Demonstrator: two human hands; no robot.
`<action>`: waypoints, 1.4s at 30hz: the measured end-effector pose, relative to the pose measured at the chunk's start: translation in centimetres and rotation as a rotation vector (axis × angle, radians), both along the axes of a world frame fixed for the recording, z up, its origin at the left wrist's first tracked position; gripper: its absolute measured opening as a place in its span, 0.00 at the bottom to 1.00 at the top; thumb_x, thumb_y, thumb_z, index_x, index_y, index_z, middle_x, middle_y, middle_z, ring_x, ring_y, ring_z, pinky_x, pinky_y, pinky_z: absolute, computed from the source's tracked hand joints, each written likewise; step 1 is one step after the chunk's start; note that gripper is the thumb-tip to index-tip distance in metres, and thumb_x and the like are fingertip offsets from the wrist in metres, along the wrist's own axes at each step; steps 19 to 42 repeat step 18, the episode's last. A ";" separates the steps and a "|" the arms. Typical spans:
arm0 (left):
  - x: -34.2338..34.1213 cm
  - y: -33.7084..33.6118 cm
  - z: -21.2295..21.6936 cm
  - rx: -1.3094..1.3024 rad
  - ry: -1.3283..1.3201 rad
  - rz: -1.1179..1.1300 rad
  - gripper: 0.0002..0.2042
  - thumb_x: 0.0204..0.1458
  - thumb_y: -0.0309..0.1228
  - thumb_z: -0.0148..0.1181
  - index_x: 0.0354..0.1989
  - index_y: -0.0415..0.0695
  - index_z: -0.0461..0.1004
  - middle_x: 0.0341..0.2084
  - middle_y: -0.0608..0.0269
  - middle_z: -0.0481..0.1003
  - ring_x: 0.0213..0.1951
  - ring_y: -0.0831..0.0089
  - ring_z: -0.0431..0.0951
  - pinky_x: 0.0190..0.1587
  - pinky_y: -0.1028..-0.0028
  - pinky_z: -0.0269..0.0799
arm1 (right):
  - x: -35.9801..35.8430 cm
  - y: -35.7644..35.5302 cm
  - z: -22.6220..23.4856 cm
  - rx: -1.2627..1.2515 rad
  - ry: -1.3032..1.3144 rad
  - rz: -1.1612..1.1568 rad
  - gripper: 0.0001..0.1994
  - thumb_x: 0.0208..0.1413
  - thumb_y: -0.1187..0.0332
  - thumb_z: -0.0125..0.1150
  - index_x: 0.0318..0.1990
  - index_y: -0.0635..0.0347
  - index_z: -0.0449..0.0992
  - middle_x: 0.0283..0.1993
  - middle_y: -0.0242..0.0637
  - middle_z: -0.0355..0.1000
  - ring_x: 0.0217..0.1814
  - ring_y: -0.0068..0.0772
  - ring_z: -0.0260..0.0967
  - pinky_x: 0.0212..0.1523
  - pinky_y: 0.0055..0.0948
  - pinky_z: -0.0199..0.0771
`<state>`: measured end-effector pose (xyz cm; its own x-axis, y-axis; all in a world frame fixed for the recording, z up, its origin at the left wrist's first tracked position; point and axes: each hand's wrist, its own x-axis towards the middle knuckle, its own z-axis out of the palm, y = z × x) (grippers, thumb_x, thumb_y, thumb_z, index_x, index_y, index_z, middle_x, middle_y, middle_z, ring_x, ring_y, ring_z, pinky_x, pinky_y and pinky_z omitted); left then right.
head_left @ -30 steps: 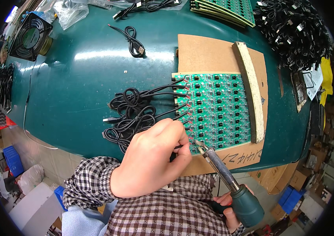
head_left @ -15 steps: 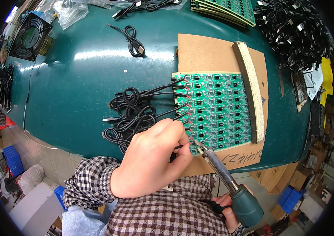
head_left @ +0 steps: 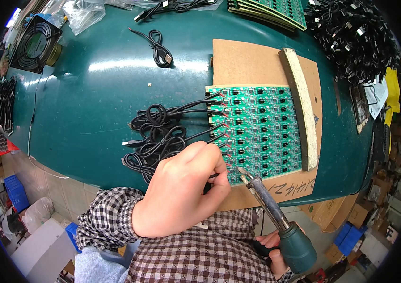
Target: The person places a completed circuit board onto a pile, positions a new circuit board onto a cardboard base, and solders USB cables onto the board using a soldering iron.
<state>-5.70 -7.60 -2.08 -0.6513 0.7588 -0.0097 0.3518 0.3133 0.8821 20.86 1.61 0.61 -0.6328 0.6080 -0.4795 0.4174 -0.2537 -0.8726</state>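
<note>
My left hand (head_left: 181, 191) is closed in a pinch on the end of a black USB cable (head_left: 214, 175), at the lower left edge of a green circuit board panel (head_left: 261, 137). My right hand (head_left: 274, 254), partly hidden, grips a soldering iron (head_left: 271, 203) with a dark green body. Its tip is over the panel's lower rows, a little right of the pinched cable's end. Several other black USB cables (head_left: 158, 127) run from the panel's left edge, red wires showing at their ends. Their coiled lengths lie left of the panel, partly behind my left hand.
Under the panel is a brown cardboard sheet (head_left: 247, 61), with a pale bar (head_left: 299, 104) along the panel's right side. A loose cable (head_left: 158, 47) lies farther back. Stacked panels (head_left: 276, 16), a big cable heap (head_left: 356, 42) and a fan (head_left: 35, 45) stand around the green table (head_left: 82, 113).
The soldering iron's tip has shifted slightly right, away from the pinched cable's end. My left hand has stayed nearly still.
</note>
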 end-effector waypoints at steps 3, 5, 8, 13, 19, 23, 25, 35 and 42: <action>0.0 -0.1 0.1 0.000 -0.002 0.000 0.07 0.40 0.18 0.63 0.25 0.40 0.71 0.20 0.64 0.68 0.21 0.76 0.68 0.21 0.77 0.63 | 0.2 -0.1 0.0 -0.084 -0.001 -0.065 0.13 0.58 0.63 0.62 0.40 0.64 0.71 0.39 0.35 0.68 0.42 0.32 0.66 0.56 0.44 0.69; -0.1 0.0 0.1 0.006 -0.003 -0.004 0.07 0.40 0.18 0.63 0.25 0.40 0.71 0.20 0.65 0.68 0.21 0.77 0.68 0.21 0.78 0.63 | 0.3 -0.2 -0.5 -0.037 0.156 -0.071 0.15 0.59 0.62 0.61 0.44 0.66 0.71 0.44 0.39 0.70 0.44 0.35 0.69 0.54 0.42 0.71; -0.3 -0.2 0.1 0.014 -0.089 0.000 0.06 0.42 0.18 0.64 0.25 0.39 0.71 0.21 0.66 0.68 0.21 0.81 0.68 0.21 0.80 0.62 | -0.5 -0.1 0.8 -0.067 0.028 -0.115 0.19 0.58 0.61 0.61 0.49 0.68 0.71 0.50 0.46 0.71 0.48 0.40 0.71 0.53 0.41 0.73; 0.0 -0.4 0.1 0.024 -0.060 -0.020 0.06 0.44 0.20 0.65 0.28 0.39 0.73 0.23 0.66 0.69 0.19 0.81 0.67 0.19 0.81 0.62 | 0.4 0.0 0.7 -0.124 0.039 -0.115 0.28 0.56 0.55 0.64 0.56 0.70 0.68 0.57 0.53 0.68 0.52 0.46 0.72 0.54 0.42 0.73; 0.8 -0.4 0.3 -0.060 0.033 -0.019 0.05 0.45 0.21 0.65 0.29 0.41 0.74 0.24 0.65 0.70 0.21 0.78 0.70 0.20 0.79 0.64 | 0.6 0.1 -0.6 0.084 0.073 -0.155 0.41 0.51 0.52 0.70 0.58 0.76 0.52 0.34 0.49 0.70 0.40 0.39 0.73 0.39 0.41 0.83; 0.8 -0.4 0.3 -0.060 0.033 -0.019 0.05 0.45 0.21 0.65 0.29 0.41 0.74 0.24 0.65 0.70 0.21 0.78 0.70 0.20 0.79 0.64 | 0.6 0.1 -0.6 0.084 0.073 -0.155 0.41 0.51 0.52 0.70 0.58 0.76 0.52 0.34 0.49 0.70 0.40 0.39 0.73 0.39 0.41 0.83; 0.8 -0.4 0.3 -0.060 0.033 -0.019 0.05 0.45 0.21 0.65 0.29 0.41 0.74 0.24 0.65 0.70 0.21 0.78 0.70 0.20 0.79 0.64 | 0.6 0.1 -0.6 0.084 0.073 -0.155 0.41 0.51 0.52 0.70 0.58 0.76 0.52 0.34 0.49 0.70 0.40 0.39 0.73 0.39 0.41 0.83; 0.8 -0.4 0.3 -0.060 0.033 -0.019 0.05 0.45 0.21 0.65 0.29 0.41 0.74 0.24 0.65 0.70 0.21 0.78 0.70 0.20 0.79 0.64 | 0.6 0.1 -0.6 0.084 0.073 -0.155 0.41 0.51 0.52 0.70 0.58 0.76 0.52 0.34 0.49 0.70 0.40 0.39 0.73 0.39 0.41 0.83; 0.8 -0.4 0.3 -0.060 0.033 -0.019 0.05 0.45 0.21 0.65 0.29 0.41 0.74 0.24 0.65 0.70 0.21 0.78 0.70 0.20 0.79 0.64 | 0.6 0.1 -0.6 0.084 0.073 -0.155 0.41 0.51 0.52 0.70 0.58 0.76 0.52 0.34 0.49 0.70 0.40 0.39 0.73 0.39 0.41 0.83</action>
